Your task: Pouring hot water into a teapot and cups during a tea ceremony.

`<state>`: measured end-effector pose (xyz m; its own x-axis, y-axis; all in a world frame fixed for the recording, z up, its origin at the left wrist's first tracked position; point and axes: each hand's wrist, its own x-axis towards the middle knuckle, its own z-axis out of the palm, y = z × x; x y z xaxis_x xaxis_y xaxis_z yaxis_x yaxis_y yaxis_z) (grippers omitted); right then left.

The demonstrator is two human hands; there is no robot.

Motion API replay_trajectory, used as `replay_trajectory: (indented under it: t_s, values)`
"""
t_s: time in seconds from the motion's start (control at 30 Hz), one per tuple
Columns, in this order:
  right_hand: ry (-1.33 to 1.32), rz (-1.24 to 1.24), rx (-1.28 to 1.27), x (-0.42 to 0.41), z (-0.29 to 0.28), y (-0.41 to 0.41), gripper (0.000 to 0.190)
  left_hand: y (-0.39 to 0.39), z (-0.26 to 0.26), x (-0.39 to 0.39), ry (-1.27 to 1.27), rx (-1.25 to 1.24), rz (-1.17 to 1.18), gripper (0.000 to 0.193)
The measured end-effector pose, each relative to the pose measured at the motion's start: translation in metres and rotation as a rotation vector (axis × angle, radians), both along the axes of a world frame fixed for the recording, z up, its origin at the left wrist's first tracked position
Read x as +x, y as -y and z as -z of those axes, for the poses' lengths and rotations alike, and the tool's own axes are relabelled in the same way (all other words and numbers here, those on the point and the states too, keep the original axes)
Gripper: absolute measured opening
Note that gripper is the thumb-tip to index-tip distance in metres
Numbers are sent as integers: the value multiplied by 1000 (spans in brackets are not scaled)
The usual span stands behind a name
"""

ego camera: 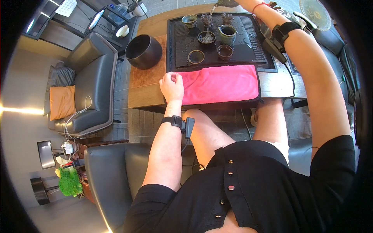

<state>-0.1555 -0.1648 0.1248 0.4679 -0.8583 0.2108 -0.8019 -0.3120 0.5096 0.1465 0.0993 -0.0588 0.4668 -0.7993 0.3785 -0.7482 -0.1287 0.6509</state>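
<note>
At the top edge of the picture, my right hand (247, 3) grips a dark pot (227, 3); hand and pot are both partly cut off. From its spout a stream of water (209, 18) falls into a small dark cup (206, 41) on the black tea tray (250, 54). My left hand (172, 87), fingers curled in, rests at the left end of a folded pink towel (218, 84) with a black border. Around the filling cup stand a green-glazed pitcher (227, 39), a brown cup (225, 52), a dark-rimmed cup (196, 57) and a patterned cup (189, 21).
A large black bowl (144, 51) sits on a brown mat (148, 78) left of the tray. Two small dark figurines (227, 18) stand at the tray's back. Cables run from the wrist devices (189, 128). A grey armchair (94, 78) is at left.
</note>
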Motion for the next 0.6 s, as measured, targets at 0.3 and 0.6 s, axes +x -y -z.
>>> replay_trajectory:
  t_s: [0.3, 0.6]
  values:
    - [1640, 328, 767, 10, 31, -50, 23, -6, 0, 8, 13, 18, -23, 15]
    - [1865, 489, 742, -67, 96, -100, 34, 2, 2, 1, 50, 14, 0, 13]
